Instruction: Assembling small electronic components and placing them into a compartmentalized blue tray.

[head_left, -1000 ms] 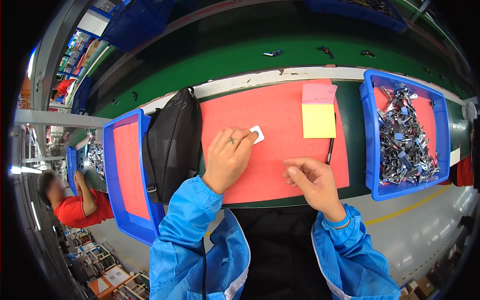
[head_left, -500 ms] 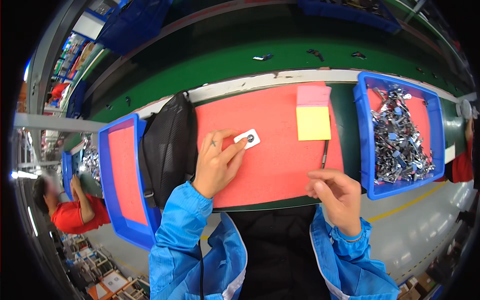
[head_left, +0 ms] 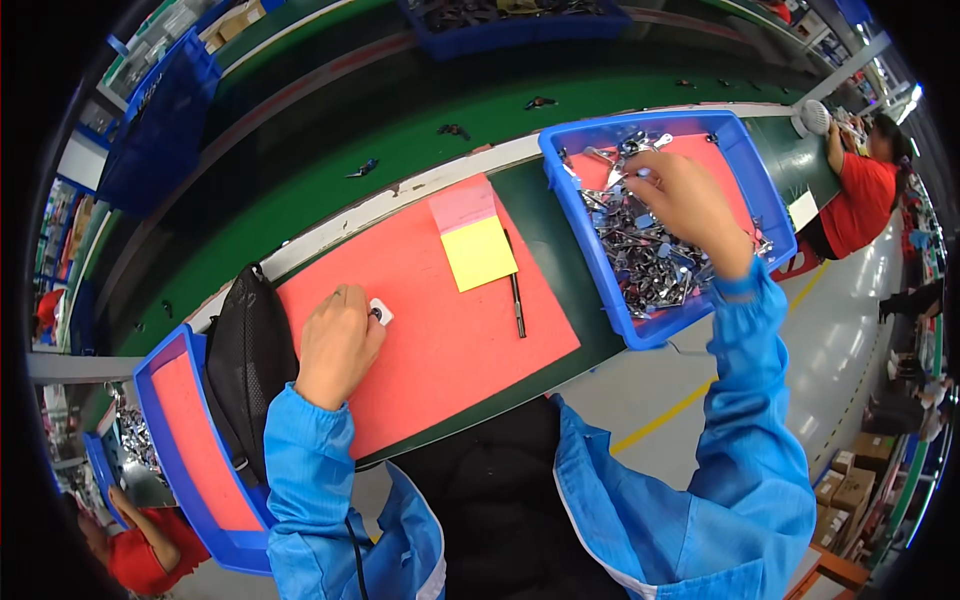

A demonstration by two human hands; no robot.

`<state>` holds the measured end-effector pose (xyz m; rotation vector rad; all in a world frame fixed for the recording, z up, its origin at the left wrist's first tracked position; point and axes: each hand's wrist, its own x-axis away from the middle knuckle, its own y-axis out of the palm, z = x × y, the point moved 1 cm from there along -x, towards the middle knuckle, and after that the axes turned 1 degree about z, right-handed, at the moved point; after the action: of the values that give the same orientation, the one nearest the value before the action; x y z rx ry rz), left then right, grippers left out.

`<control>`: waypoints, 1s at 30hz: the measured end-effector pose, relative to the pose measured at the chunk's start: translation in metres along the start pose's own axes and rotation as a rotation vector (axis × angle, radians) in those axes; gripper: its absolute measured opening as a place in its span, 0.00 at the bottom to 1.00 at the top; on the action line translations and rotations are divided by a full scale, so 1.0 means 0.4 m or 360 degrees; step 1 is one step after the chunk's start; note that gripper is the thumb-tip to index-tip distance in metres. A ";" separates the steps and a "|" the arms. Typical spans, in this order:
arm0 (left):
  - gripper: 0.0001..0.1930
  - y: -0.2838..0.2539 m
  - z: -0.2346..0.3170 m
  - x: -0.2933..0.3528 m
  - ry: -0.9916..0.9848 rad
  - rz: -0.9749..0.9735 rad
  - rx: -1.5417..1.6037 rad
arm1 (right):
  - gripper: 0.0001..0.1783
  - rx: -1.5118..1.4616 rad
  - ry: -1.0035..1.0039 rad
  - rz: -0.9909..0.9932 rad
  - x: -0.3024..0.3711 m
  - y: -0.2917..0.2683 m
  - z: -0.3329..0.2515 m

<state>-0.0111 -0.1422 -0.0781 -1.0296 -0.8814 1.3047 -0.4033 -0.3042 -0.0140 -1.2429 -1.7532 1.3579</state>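
My left hand (head_left: 338,345) rests on the red mat (head_left: 450,360) with its fingers curled at a small white card (head_left: 384,312). A dark round piece sits on the card, partly hidden by my fingers. My right hand (head_left: 690,205) reaches into the right-hand blue bin (head_left: 640,335), its thumb and fingers pinched on a small shiny metal part (head_left: 614,178). Beneath it lies a heap of similar silver metal parts (head_left: 640,250), some with blue bits; their exact kind is too small to make out.
A yellow sticky-note pad (head_left: 480,255) and a black pen (head_left: 518,305) lie on the mat. Left of it are a black mesh bag (head_left: 250,350) and a red-lined blue bin (head_left: 200,440). A green conveyor (head_left: 400,150) with scattered parts runs behind. People in red sit on both sides.
My right hand has moved from above the mat's near right edge into the right bin and onto a metal part. My left hand stays at the card, fingers more curled. The view has turned right.
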 end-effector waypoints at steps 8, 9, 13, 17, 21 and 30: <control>0.08 0.005 -0.015 0.031 0.0158 0.0238 -0.0023 | 0.11 0.0334 0.0130 0.0024 -0.134 0.159 0.083; 0.08 0.001 -0.016 0.038 0.0134 0.0238 -0.0032 | 0.12 0.0394 -0.0001 -0.0005 -0.132 0.154 0.079; 0.06 -0.017 -0.026 0.042 -0.0129 0.0206 0.0331 | 0.14 0.0531 -0.0281 -0.0047 -0.124 0.150 0.095; 0.06 -0.022 -0.028 0.042 -0.0303 0.0041 0.0732 | 0.15 0.0546 -0.0348 0.0033 -0.123 0.141 0.106; 0.05 -0.057 -0.026 0.055 -0.0412 -0.0044 0.1478 | 0.15 0.0442 -0.0359 0.0339 -0.066 0.062 0.049; 0.06 -0.078 0.122 0.062 -0.0296 0.0340 0.2674 | 0.14 -0.1767 -0.0158 -0.0503 0.263 0.133 -0.427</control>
<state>-0.0449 -0.1120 -0.0342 0.3579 0.3660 1.6972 -0.2797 -0.1377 -0.0219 -1.2914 -2.7540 0.1804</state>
